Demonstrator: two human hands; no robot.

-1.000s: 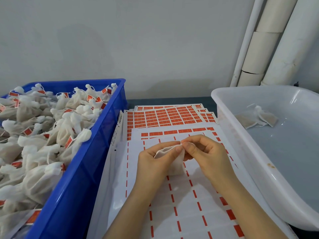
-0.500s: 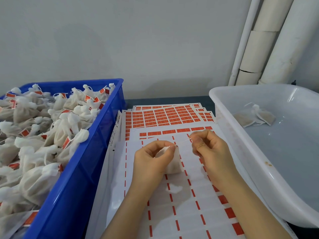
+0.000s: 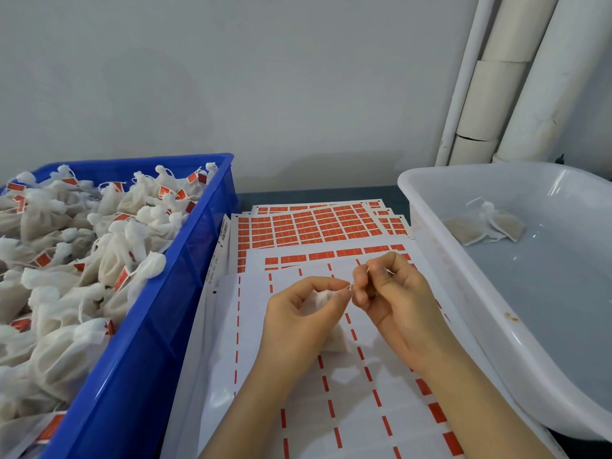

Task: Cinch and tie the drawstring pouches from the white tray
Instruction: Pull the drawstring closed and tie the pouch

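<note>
Head view, looking down on the desk (image 3: 314, 195).

Centre: your left hand (image 3: 298, 313) is curled round a small white pouch (image 3: 319, 298). The thumb and forefinger close at its neck, and the pouch body hangs below the palm. Just beside it, your right hand (image 3: 394, 299) pinches the thin drawstring (image 3: 351, 285) between thumb and fingertips. The string crosses the short gap from the pouch neck to that pinch. Both hands are held above the label sheets (image 3: 318, 223), which cover the middle of the desk from the near edge towards the far edge. The farther sheets are full of red labels, while the nearest one shows mostly bare backing with red strips.

Left edge of the desk: a blue crate (image 3: 139, 359) is heaped above its rim with tied pouches (image 3: 99, 246). Their tops are bunched, and many carry red tags (image 3: 122, 278).

Right edge of the desk: the white tray (image 3: 463, 293) is tilted, its far end raised. It holds a few flat pouches (image 3: 486, 225) lying together near its far wall. There appear to be two, though the overlap and the glare make the count uncertain. Their loose strings trail onto the tray floor.
</note>
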